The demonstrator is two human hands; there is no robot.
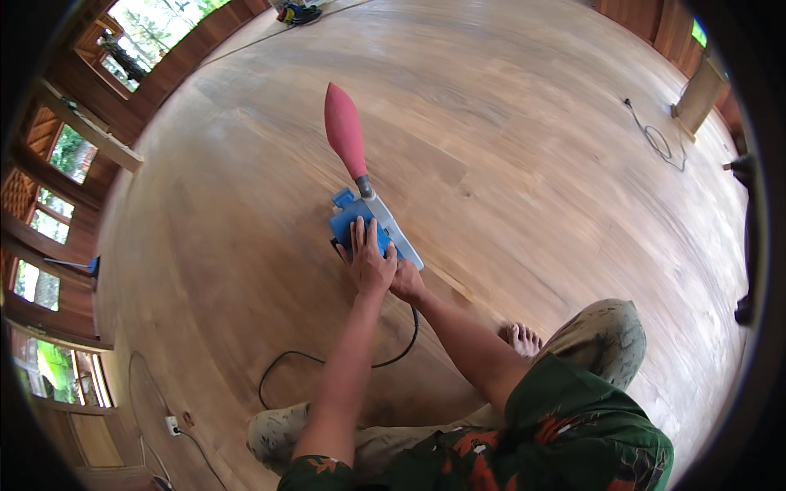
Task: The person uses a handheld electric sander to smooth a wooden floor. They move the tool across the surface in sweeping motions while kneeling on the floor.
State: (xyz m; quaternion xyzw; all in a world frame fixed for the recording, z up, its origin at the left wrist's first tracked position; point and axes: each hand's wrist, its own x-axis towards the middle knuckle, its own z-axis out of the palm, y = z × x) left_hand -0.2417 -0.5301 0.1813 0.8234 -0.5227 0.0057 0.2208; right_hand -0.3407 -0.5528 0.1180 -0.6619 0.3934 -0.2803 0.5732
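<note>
A blue electric belt sander (350,219) with a pale grey side cover stands on the wooden floor in front of me. From its far end a pink-red dust bag (344,131) sticks out, tilted up to the left. My left hand (370,260) lies on top of the blue housing, fingers stretched out and spread. Behind it my right hand (407,281) is closed around the sander's rear end; the handle inside it is mostly hidden. A black power cord (401,352) runs from the rear in a loop toward my knee. The sander's underside cannot be seen.
Pale planks form the floor (508,196). A white socket with a plug (173,425) and thin cables lie at lower left. Another cable (655,143) lies by a wooden post (700,98) at the far right. Tools and coiled cord (296,14) sit at the back. Windowed wooden walls line the left.
</note>
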